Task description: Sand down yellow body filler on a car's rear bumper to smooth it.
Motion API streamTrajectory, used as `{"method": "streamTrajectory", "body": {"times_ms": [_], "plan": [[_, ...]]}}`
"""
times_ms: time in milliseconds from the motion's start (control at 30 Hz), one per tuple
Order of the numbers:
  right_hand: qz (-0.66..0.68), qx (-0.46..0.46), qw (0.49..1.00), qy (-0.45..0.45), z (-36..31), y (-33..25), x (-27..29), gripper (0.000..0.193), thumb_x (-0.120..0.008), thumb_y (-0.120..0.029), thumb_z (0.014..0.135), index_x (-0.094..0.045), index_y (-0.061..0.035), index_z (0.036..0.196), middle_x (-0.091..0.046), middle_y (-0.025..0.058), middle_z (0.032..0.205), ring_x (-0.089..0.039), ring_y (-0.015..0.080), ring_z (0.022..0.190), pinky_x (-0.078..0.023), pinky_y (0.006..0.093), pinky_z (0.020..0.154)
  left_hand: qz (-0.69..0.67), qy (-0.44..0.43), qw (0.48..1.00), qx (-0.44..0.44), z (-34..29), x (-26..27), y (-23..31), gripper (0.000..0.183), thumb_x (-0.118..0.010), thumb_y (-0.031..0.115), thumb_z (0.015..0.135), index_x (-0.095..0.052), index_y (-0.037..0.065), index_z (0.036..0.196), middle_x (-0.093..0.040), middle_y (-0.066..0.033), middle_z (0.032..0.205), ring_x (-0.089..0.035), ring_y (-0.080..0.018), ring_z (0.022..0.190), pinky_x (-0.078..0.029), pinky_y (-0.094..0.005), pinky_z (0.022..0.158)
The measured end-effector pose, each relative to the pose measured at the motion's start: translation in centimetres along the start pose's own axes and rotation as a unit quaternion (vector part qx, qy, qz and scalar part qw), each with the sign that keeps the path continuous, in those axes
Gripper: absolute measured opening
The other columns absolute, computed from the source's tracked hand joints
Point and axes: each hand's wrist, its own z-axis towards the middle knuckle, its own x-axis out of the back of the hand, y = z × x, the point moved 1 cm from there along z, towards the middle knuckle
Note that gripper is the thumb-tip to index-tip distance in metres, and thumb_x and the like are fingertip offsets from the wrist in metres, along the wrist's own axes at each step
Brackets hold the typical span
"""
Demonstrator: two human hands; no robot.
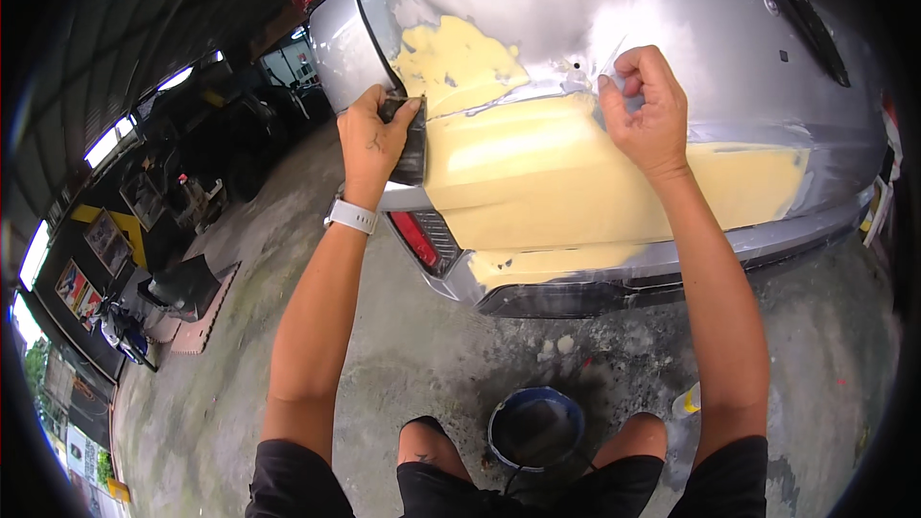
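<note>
Yellow coating [537, 173], smooth and filler-like, spreads across the lower rear of a silver car body [739, 58], with a separate ragged patch [451, 58] of the same colour above it on the left. Bare grey metal shows around both, and 2 small dark holes sit in the panel near its middle and top.

At the left edge of the coating, the person's left hand [374, 139] grips a black block [413, 153] by its upper end, the thumb laid along the top. This block stands roughly upright against the body, just above a red reflector [414, 235] in the bumper corner. Its exact kind is hard to tell. A pale watch [352, 215] circles the left wrist.

The right hand [648, 110] is raised in front of the panel, over the upper border of the yellow, its fingers curled in and the thumb near the index finger; whether it pinches anything or touches the metal cannot be told.

Below, between the person's 2 knees, a round blue bucket [578, 412] with a dark inside stands on the stained concrete floor [240, 326]. Near the right knee is a white and yellow container [687, 401], partly hidden by the arm.
</note>
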Motion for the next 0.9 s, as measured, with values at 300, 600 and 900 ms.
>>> {"method": "streamTrajectory", "body": {"times_ms": [300, 600, 900], "plan": [[0.007, -0.034, 0.999, -0.006, 0.2, -0.1, -0.1, 0.024, -0.077, -0.008, 0.081, -0.056, -0.0087, 0.094, -0.058, 0.0036, 0.087, -0.05, 0.0202, 0.068, -0.047, 0.0342, 0.063, 0.0, -0.018, 1.0, 0.015, 0.7, 0.4, 0.7, 0.036, -0.088, 0.024, 0.085, -0.065, -0.003, 0.083, -0.066, -0.0202, 0.067, -0.061, -0.0158, 0.057, -0.05, -0.0373, 0.058], [-0.006, -0.008, 1.0, -0.004, 0.1, -0.2, -0.4, 0.024, -0.077, -0.008, 0.081, -0.057, -0.0084, 0.095, -0.059, 0.0036, 0.087, -0.05, 0.0198, 0.068, -0.047, 0.0338, 0.063, 0.003, -0.002, 1.0, -0.001, 2.1, 0.7, 0.8, 0.039, -0.089, 0.026, 0.084, -0.064, -0.004, 0.079, -0.064, -0.0205, 0.065, -0.059, -0.0252, 0.053, -0.049, -0.0394, 0.057], [-0.017, 0.003, 1.0, -0.015, -0.1, -0.2, -0.8, 0.024, -0.076, -0.007, 0.081, -0.057, -0.0082, 0.095, -0.058, 0.0041, 0.087, -0.051, 0.0201, 0.067, -0.047, 0.0343, 0.063, 0.026, 0.021, 0.999, -0.019, 1.6, 0.0, 0.4, 0.039, -0.089, 0.024, 0.083, -0.063, -0.004, 0.078, -0.061, -0.0198, 0.064, -0.059, -0.0214, 0.054, -0.049, -0.0391, 0.057]]}}
